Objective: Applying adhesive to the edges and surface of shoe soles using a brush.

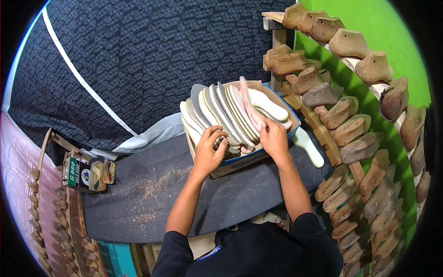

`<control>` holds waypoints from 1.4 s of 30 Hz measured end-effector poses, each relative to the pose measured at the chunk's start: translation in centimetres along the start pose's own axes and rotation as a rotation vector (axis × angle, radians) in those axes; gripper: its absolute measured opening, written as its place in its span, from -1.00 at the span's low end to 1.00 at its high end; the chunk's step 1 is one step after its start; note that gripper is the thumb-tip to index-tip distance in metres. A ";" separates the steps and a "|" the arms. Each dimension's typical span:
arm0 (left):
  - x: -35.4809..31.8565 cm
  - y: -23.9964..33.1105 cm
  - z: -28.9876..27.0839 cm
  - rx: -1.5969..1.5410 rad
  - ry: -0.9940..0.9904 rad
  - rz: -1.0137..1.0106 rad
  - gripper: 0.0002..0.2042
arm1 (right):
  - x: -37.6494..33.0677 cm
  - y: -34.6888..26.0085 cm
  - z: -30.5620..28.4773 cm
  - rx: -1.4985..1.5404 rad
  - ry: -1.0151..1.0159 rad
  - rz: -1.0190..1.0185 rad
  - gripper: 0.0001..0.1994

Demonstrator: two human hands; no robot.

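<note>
A cardboard box with blue edges stands on the dark table, packed with a row of upright shoe insoles in cream, white and grey. Toward the row's right end, a pinkish insole stands a little higher than its neighbours. My right hand pinches its near end between thumb and fingers. My left hand is over the near ends of the left insoles, fingers bent and apart, with nothing seen in its grasp. Several white insoles lie at a slant in the box's right side.
Another pale insole lies right of the box. Wooden shoe lasts fill racks along the right, close to the table. Shavings are scattered on the dark tabletop. Small containers stand at its left end; more lasts hang beyond.
</note>
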State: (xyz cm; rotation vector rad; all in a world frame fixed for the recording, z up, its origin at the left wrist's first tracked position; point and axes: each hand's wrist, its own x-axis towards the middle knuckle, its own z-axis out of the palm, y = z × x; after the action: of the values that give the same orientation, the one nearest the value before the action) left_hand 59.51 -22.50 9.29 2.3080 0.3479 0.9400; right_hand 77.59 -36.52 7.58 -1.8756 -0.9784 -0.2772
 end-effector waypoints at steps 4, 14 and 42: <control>0.0 0.0 -0.2 0.005 0.020 0.001 -0.83 | -0.3 -0.7 -0.2 0.268 0.110 0.116 -0.78; -0.2 -0.5 -1.2 -0.284 0.055 0.021 -0.62 | -3.0 -2.1 0.0 1.022 -0.011 0.073 -0.71; -26.3 -13.0 -30.3 -1.121 0.817 -0.533 -0.45 | -16.9 -27.5 28.1 0.964 -1.500 0.263 -0.84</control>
State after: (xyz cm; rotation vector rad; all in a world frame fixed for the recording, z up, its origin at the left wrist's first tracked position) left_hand 19.37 -10.77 3.76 0.7139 0.5363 1.2853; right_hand 40.53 -15.86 1.75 -1.0128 -1.3422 1.6784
